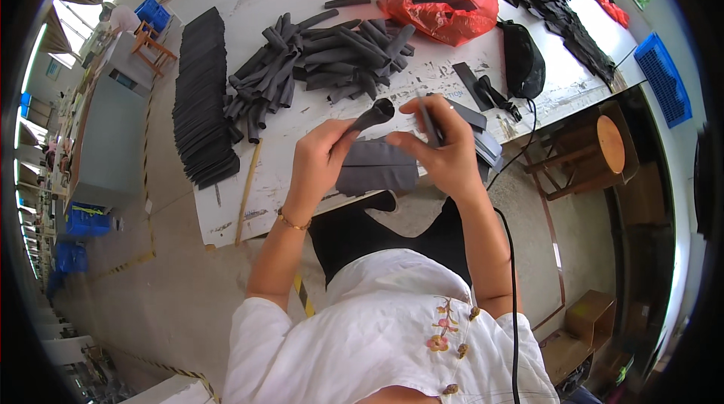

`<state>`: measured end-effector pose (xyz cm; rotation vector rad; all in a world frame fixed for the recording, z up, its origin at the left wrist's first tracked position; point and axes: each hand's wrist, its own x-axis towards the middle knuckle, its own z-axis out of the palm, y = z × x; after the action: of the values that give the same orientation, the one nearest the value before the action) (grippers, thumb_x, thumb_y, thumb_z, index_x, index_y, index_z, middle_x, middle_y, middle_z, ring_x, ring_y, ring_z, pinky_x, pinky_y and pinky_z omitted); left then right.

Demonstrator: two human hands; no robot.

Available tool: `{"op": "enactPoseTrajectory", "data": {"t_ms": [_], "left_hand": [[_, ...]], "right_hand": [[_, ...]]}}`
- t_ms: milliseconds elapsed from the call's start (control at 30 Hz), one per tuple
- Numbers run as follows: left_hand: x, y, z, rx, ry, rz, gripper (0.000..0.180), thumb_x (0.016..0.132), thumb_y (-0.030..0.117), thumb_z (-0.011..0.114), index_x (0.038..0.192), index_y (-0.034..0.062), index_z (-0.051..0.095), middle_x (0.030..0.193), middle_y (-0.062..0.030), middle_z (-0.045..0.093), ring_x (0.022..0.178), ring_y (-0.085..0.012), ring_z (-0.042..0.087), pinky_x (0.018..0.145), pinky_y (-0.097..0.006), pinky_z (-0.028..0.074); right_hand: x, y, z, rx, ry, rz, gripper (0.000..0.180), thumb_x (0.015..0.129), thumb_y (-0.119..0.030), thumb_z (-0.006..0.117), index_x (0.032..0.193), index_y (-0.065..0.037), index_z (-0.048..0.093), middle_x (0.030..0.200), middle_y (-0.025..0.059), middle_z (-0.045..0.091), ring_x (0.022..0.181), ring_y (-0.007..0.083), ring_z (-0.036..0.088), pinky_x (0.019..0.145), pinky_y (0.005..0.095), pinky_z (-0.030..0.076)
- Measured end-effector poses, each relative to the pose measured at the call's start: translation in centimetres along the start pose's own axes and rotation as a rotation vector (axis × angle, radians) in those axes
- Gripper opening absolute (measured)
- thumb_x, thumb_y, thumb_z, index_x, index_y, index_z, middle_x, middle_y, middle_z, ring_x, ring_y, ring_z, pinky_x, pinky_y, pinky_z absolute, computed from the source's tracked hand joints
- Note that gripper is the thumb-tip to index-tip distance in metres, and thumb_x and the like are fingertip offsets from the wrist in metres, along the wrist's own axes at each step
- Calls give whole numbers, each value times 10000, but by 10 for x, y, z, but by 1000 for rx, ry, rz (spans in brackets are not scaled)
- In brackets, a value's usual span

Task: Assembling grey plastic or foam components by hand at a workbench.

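Note:
My left hand (320, 151) pinches a dark grey fabric tube (371, 115), its round opening facing up and to the right. Just right of it, my right hand (450, 149) grips a slim grey strip (430, 123) between thumb and fingers; what the strip is made of cannot be made out. The strip and the tube are apart. Below both hands, flat grey fabric pieces (375, 168) lie at the table's front edge. Beyond them is a loose pile of similar grey tubes (332, 53). Partly behind my right hand lie more flat grey pieces (486, 146).
A long stack of black fabric pieces (202, 95) lines the table's left side, near a wooden stick (247, 193). A red plastic bag (445, 16), a black covered object (523, 61) and dark pieces (554, 12) sit farther back. A wooden stool (609, 144) stands at right.

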<state>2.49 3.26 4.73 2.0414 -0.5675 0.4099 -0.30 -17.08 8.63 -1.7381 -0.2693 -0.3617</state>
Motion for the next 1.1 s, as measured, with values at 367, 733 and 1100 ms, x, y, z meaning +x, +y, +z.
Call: {"op": "enactPoseTrajectory", "data": {"t_ms": [367,733,1100], "left_hand": [[-11,0,-3,170,111,168,246,725,-67,677,944,46,689,891,-91,677,807,-264,659,710,-342,529],[-10,-7,-8,228,99,199,252,709,-60,675,933,55,687,885,-70,675,790,-261,648,699,-341,524],[4,-20,-35,1,505,90,282,854,42,670,1128,14,608,976,-102,664,905,-220,643,801,-309,511]], "right_hand": [[-13,26,31,150,54,264,164,876,-135,686,903,14,625,713,37,554,662,131,480,612,261,391],[-8,24,26,220,138,314,306,849,-186,739,1083,-12,647,738,-45,536,682,122,514,665,261,433],[-13,33,29,330,58,384,214,872,-120,687,1053,-27,620,718,-1,576,644,85,525,591,241,416]]}}
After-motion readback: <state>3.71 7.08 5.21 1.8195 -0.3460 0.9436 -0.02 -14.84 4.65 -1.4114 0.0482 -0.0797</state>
